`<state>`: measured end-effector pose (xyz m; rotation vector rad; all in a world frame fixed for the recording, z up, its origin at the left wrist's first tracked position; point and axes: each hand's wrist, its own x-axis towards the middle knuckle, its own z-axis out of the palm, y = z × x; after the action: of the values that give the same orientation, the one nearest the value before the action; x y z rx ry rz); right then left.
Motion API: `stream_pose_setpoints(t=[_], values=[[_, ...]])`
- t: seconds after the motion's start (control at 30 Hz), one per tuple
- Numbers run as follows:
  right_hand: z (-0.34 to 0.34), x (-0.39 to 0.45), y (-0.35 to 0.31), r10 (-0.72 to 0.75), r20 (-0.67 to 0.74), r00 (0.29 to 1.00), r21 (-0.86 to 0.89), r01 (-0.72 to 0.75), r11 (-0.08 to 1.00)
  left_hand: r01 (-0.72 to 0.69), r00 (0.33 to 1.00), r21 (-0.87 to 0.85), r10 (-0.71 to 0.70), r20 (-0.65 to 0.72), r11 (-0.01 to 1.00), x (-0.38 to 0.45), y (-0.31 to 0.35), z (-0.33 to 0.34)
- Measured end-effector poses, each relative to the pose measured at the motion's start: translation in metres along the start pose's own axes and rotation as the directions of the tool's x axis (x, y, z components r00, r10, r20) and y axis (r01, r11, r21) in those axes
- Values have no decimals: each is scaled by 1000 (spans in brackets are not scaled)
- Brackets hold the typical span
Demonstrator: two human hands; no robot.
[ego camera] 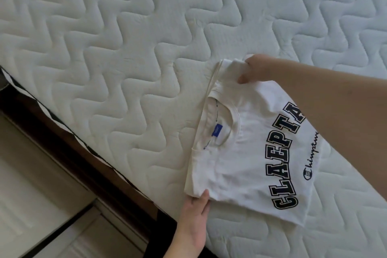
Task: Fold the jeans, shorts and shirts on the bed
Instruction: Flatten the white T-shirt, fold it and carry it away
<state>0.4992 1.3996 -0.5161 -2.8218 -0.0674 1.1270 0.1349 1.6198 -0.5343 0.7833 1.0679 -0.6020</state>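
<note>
We're looking down on a white quilted mattress (117, 52) with a wavy stitched pattern, and it fills most of the view. Along its lower left edge runs a dark wooden bed frame (88, 176), with pale floor tiles (31, 205) beyond it.

On the mattress, near that edge, lies a white cotton t-shirt (236, 165), folded into a compact rectangle with its front facing up. Big dark block letters arc across the chest, with a smaller script line and a little logo beside them. The round neckline points toward the bed's edge, and inside it we spot a small blue label (217, 129).

Now the hands. Our right hand (254, 68) reaches in from the right and grasps the far corner of the folded t-shirt, fingers curled round the bunched fabric. Our left hand (195, 208) comes up from below at the near corner, thumb on top of the cloth and the fingers hidden underneath it, pinching that corner.
</note>
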Motion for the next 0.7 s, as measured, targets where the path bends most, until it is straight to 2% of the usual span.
stream_pose_setpoints(t=[0.13,0.23,0.33,0.4,0.53,0.7], values=[[-5,-10,9,-65,-30,997,2,65,998,10,999,167,-3,-44,986,-2,-13,18],[-6,-20,17,-92,-67,994,72,97,993,-20,993,151,37,-111,988,0,-9,31],[-7,-42,27,-62,-128,990,157,82,984,-52,998,96,56,-36,994,-8,3,40],[-7,-62,36,-18,-163,987,273,63,960,-90,995,108,85,47,990,-18,14,43],[-11,-128,53,99,-226,969,609,61,791,-255,959,184,225,171,949,-49,48,52],[-23,-234,43,313,-361,879,817,136,561,-446,877,247,364,314,861,-107,105,63]])
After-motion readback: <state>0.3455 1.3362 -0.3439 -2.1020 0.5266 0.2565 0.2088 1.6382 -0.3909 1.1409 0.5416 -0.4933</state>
